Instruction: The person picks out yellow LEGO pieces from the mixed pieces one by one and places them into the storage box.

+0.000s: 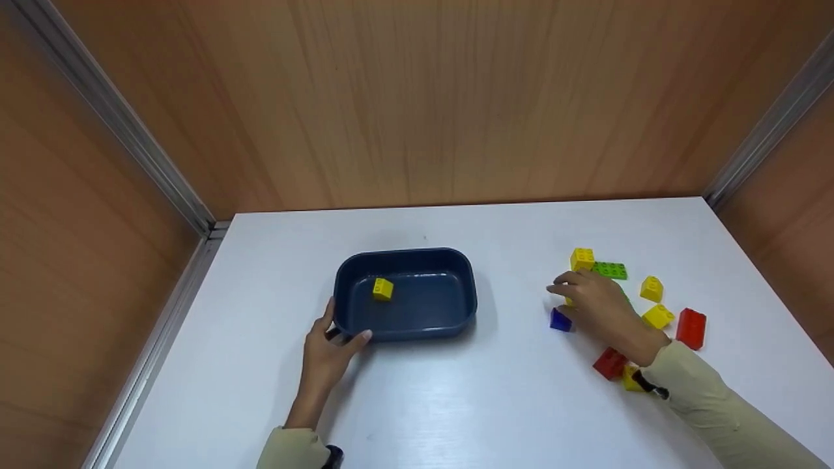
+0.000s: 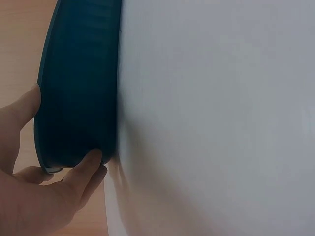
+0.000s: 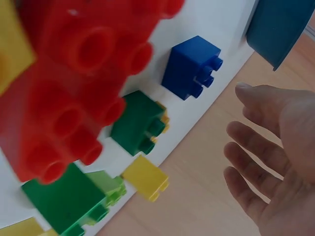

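I have the left hand [image 1: 326, 357] gripping the dark blue tray [image 1: 404, 335] by its near-left corner, thumb on the rim and the other fingers curled round the outside, while the right hand [image 1: 606, 309] is poised over the loose blocks to the right of it. The right fingers [image 3: 256, 140] are parted and gently bent, with nothing between them. I read the step in hand as choosing and reaching for a block; the nearest candidate looks to be the blue block [image 1: 560, 320], just beside the thumb — the right wrist view shows a gap there. As I judge it, the next move calls for lowering the thumb and fingertips to opposite sides of one block and pinching, with the left grip kept steady. One yellow block [image 1: 383, 289] lies inside the tray, left of its middle; the others are scattered on the desk [image 1: 423, 417], among them a red block [image 1: 691, 329] and a flat light green block [image 1: 610, 270]. They look like hard, glossy plastic — straight-sided bodies with round, hollow-topped studs on the red ones. The tray seems smooth, rigid plastic with rounded corners, and the white desk gives a soft sheen.
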Action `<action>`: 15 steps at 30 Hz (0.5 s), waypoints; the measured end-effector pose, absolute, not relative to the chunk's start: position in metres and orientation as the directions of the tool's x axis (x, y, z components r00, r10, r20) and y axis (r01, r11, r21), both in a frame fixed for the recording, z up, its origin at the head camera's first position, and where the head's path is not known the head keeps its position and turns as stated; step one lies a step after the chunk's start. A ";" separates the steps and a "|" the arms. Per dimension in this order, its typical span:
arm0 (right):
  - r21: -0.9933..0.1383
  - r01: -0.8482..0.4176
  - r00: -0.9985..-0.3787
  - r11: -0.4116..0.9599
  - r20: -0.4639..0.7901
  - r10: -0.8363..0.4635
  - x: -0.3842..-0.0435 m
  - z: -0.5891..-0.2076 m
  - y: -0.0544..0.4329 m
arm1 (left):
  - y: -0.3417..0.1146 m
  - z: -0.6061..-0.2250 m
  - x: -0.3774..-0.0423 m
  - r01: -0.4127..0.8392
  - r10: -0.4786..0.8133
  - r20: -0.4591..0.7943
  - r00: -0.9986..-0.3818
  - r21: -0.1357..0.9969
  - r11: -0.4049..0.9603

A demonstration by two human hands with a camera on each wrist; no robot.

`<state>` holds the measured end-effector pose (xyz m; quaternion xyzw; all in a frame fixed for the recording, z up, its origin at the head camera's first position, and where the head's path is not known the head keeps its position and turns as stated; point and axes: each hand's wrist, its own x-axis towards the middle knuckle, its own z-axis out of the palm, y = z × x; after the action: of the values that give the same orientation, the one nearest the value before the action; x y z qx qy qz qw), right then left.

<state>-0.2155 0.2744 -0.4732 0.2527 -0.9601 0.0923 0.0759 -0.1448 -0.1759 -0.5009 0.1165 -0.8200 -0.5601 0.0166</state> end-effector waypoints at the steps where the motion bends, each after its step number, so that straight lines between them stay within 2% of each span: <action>1: -0.144 -0.490 -0.866 0.859 0.187 -0.463 -0.215 -0.474 0.277 | -0.176 -0.501 -0.145 -0.174 -0.210 -0.105 -0.972 0.923 0.343; 15: -0.171 -0.422 -0.906 0.890 0.125 -0.405 -0.213 -0.481 0.297 | -0.174 -0.501 -0.145 -0.199 -0.228 -0.121 -0.966 0.911 0.361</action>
<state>-0.2135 0.2968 -0.4811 0.2128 -0.9713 0.0974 0.0432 -0.1454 -0.1745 -0.5011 0.1295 -0.8249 -0.5501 0.0131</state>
